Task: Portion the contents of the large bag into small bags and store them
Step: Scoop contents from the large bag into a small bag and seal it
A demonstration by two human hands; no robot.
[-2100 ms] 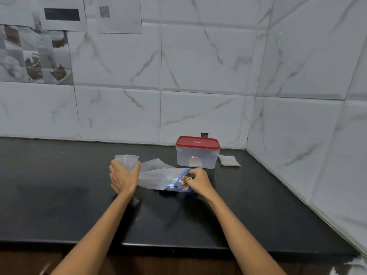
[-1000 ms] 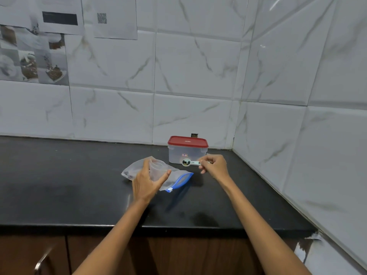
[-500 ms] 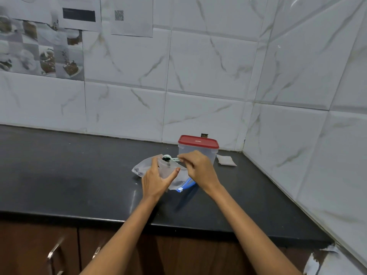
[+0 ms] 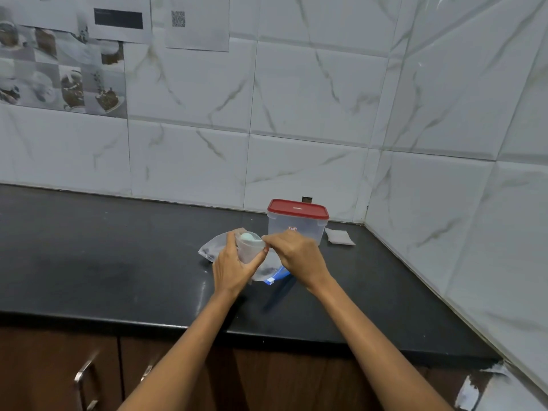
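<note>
Black stone makes up the bench (image 4: 118,262), with brown cabinet doors (image 4: 59,375) below its front edge and printed sheets (image 4: 118,19) stuck to the marble-patterned tiles (image 4: 311,93) at the upper left. Left of the fingers, the clear large bag (image 4: 212,247) lies flat on the bench, its far corner sticking out beyond the left hand (image 4: 229,269) and a few dark bits showing through the plastic. The left hand's fingers (image 4: 229,241) and thumb curl round a small bag (image 4: 249,250), holding it upright with its mouth open, above the large bag. At that mouth sits the pale round bowl of a measuring spoon (image 4: 247,237), tipped over the opening; its handle runs into the pinched fingertips of the right hand (image 4: 299,256), whose fingers are curled tight on it. Just below and between the two hands, the blue zip strip (image 4: 277,275) of the large bag pokes out toward the front edge. Behind the right hand's fingers stands a clear container (image 4: 296,229) with a red lid (image 4: 298,209), shut. To the right of the fingers, near the corner of the wall, a small stack of flat pouches (image 4: 339,237) lies on the bench, well apart from both hands.
</note>
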